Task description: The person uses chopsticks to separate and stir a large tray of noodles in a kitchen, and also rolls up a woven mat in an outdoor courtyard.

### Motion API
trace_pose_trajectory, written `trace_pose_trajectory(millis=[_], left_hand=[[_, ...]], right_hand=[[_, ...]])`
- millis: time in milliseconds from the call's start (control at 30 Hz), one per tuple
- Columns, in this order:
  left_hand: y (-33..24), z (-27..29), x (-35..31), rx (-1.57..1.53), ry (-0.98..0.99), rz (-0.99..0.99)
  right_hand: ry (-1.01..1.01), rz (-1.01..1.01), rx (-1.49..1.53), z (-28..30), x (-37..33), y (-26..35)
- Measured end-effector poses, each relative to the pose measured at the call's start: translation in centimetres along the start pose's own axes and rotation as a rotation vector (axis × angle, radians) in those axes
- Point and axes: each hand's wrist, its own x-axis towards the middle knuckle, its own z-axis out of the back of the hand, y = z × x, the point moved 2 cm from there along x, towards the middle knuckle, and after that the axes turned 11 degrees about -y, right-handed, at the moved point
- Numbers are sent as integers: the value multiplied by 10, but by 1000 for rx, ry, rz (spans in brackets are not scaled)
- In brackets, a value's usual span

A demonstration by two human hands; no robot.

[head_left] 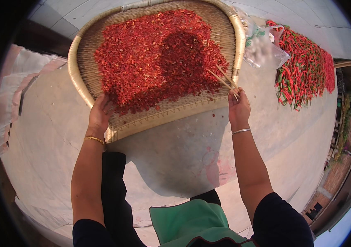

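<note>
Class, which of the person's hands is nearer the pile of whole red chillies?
Right. The right hand holds two sticks, lower-left of the chilli pile; the left hand is farther off, at the left of the basket.

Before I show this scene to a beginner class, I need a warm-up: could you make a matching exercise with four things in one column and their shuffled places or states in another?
Things
1. Chopsticks
2. Whole peppers
3. Woven tray
4. Green cloth

Places or states
A. Heaped in the right part of the picture
B. At the picture's lower edge, between the arms
C. In the right hand
D. Bearing a layer of small red pieces

Pairs: 1-C, 2-A, 3-D, 4-B
</note>
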Motion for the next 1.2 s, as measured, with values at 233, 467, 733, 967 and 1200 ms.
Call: trace_pose_trajectory(millis=[233, 467, 733, 967, 1200], left_hand=[[-20, 3, -2, -43, 20, 10], [-40, 2, -3, -63, 93, 19], [-48, 4, 6, -58, 117, 14], [-37, -12, 5, -5, 79, 12], [-17, -24, -3, -29, 19, -1]], right_hand=[[188, -255, -70, -121, -65, -98], [398, -353, -221, -222, -103, -146], [195, -67, -39, -207, 20, -63], [72, -302, 107, -131, 0, -87], [-36, -252, 126, -63, -10, -72]])
